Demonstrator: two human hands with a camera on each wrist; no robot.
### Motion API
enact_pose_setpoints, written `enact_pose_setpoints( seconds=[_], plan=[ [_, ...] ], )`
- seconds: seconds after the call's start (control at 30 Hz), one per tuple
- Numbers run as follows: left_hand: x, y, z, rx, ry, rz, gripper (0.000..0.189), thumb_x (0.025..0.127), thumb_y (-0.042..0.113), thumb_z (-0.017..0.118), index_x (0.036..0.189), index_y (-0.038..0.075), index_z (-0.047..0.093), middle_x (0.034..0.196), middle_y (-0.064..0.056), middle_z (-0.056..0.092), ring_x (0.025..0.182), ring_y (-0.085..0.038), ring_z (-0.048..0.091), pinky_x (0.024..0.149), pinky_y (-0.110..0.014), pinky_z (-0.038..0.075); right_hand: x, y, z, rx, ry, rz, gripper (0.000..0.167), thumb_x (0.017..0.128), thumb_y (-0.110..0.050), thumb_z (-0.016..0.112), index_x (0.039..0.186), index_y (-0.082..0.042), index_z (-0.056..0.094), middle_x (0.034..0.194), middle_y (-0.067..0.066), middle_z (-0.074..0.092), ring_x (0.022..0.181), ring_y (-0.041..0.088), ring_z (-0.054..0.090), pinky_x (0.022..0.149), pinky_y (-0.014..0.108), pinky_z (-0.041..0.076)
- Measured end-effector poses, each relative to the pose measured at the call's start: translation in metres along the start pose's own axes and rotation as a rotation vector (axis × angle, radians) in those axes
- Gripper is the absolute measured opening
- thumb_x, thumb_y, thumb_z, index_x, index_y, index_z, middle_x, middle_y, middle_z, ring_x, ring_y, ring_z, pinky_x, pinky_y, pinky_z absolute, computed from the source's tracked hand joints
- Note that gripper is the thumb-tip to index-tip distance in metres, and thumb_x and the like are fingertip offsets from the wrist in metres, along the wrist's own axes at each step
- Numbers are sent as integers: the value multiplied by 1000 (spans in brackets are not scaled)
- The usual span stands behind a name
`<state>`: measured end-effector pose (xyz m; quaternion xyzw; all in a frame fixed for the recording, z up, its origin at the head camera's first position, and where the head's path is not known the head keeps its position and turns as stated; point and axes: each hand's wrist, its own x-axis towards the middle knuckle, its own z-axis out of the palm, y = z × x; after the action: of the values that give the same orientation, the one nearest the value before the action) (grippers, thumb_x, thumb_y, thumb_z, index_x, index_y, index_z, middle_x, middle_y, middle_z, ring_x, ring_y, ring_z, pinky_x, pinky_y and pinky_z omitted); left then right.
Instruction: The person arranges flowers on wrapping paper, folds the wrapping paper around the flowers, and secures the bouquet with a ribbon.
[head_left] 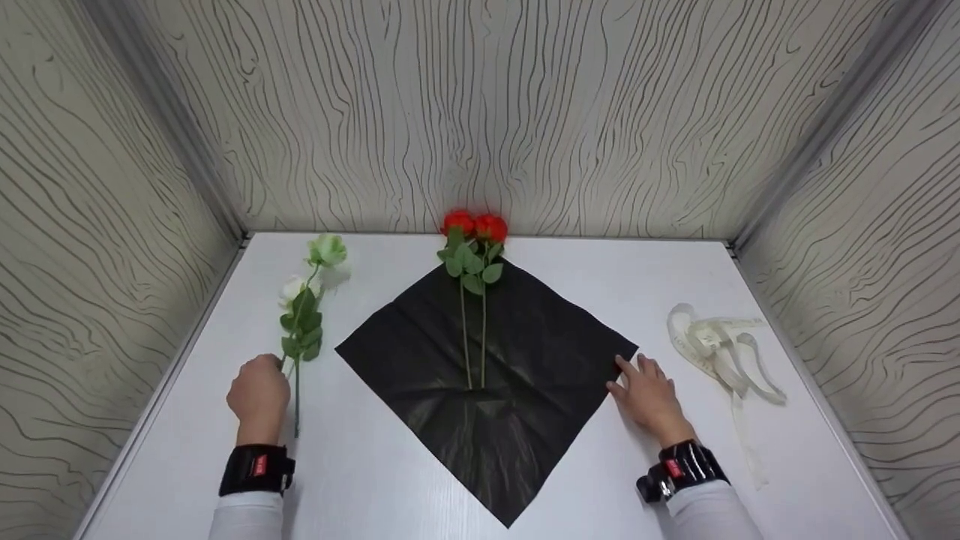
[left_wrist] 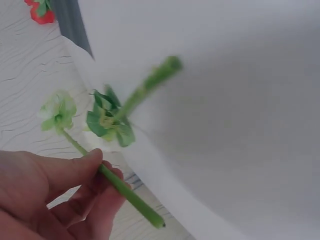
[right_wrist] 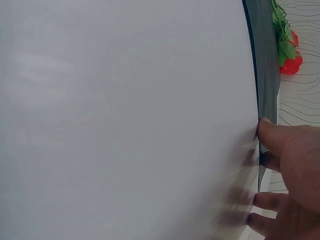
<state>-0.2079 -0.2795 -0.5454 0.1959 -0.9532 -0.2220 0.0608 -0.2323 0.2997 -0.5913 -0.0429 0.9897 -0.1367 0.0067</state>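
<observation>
My left hand (head_left: 259,390) pinches the green stem (left_wrist: 132,200) of a pale green artificial flower (head_left: 328,250) between thumb and fingers. Beside it lies a white flower (head_left: 294,289) with dark green leaves, its stem (head_left: 297,409) pointing toward me. At the right corner of a black wrapping sheet (head_left: 555,352), my right hand (head_left: 651,394) rests with spread fingers, the thumb and index finger touching the sheet's edge. Two red roses (head_left: 491,227) lie on the sheet, blooms past its far corner and the lower stem ends partway down it.
A loose cream ribbon (head_left: 709,341) with printed letters lies on the white table (head_left: 600,277), to the right of my right hand. Patterned walls (head_left: 480,112) close in the table at the back and both sides.
</observation>
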Motion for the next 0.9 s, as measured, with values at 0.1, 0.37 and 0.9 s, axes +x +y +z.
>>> enact_pose_setpoints(
  seconds=[0.1,0.37,0.9],
  plan=[
    [1,12,0,-66,47,14,19,81,1,52,94,-1,66,89,-25,61,68,-37,59,42,-40,41,0,0,-1,0,-4,4,54,88,-33,54,132,-6,41,130,33,28,118,49,26,87,65,23],
    [4,49,5,-319,33,57,23,80,9,62,102,3,66,90,-17,65,79,-31,60,62,-39,47,-1,-2,-1,-9,6,-5,53,87,-34,54,131,-6,42,130,33,30,117,49,28,86,65,25],
    [-11,143,71,-879,-284,80,19,79,2,64,98,1,66,83,-13,60,70,-20,61,57,-30,51,-2,-3,-4,12,-14,12,53,88,-34,53,132,-7,41,131,33,28,119,50,24,87,66,21]
  ],
)
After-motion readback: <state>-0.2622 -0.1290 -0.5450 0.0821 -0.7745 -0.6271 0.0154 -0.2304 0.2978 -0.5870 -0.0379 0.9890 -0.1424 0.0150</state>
